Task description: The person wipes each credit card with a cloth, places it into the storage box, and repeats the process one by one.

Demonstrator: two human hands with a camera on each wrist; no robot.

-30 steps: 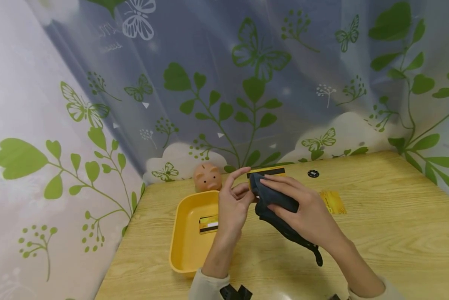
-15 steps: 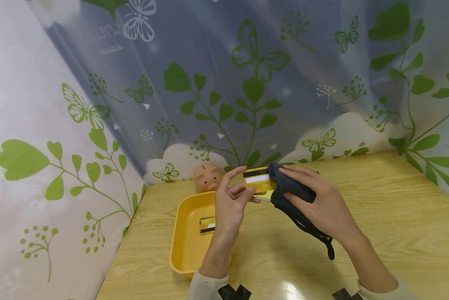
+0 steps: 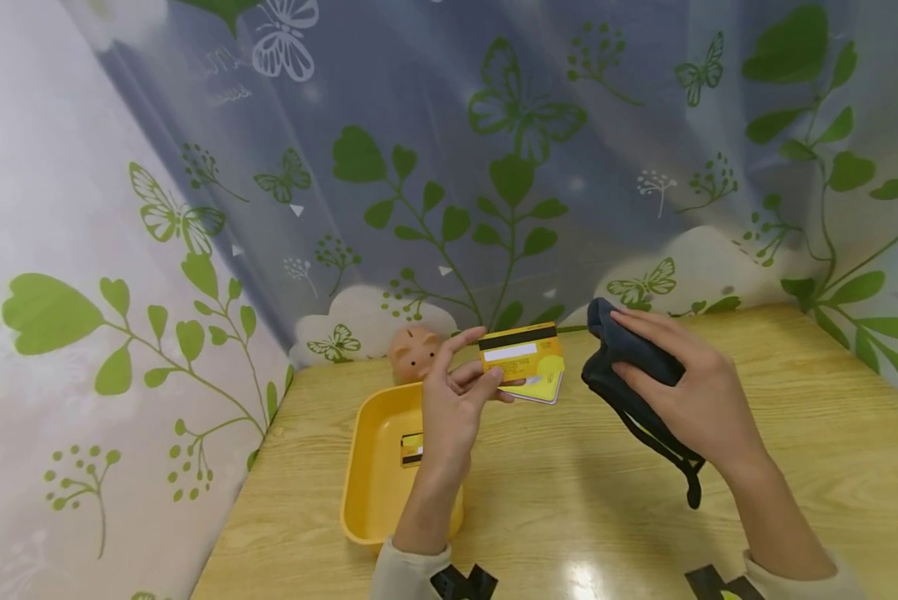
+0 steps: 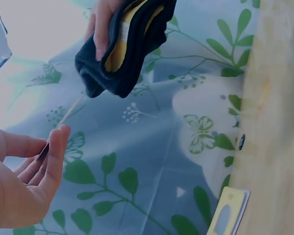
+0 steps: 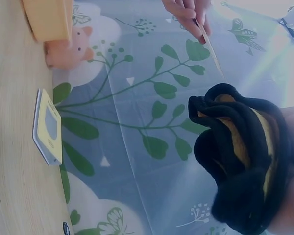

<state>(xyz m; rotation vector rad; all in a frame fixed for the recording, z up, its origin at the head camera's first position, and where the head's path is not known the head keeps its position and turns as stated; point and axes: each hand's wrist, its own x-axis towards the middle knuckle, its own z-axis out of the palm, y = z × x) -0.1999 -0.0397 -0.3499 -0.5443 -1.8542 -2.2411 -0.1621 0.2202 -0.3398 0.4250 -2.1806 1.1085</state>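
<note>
My left hand point(image 3: 452, 408) pinches a yellow bank card point(image 3: 519, 346) between thumb and fingers, its black stripe and white strip facing me. In the left wrist view the card shows edge-on. To the right, my right hand point(image 3: 692, 392) grips a dark blue fabric pouch point(image 3: 636, 350) with a black strap hanging below. The wrist views show yellow inside the pouch's folded openings point(image 5: 245, 142). Card and pouch are apart. Behind the held card, a yellow box-like item with white edges point(image 5: 48, 127) stands on the table.
A yellow tray point(image 3: 354, 492) sits at left, partly behind my left forearm, with another striped card point(image 3: 412, 450) inside. A pig-shaped bank point(image 3: 413, 354) stands behind it. A black chip point(image 4: 242, 142) lies on the wooden table point(image 3: 539, 500). A patterned curtain point(image 3: 418, 167) backs the table.
My right hand has drawn the pouch rightward, away from my left hand. The bank card, mostly covered by the pouch before, is now fully out of it and held in my left fingers.
</note>
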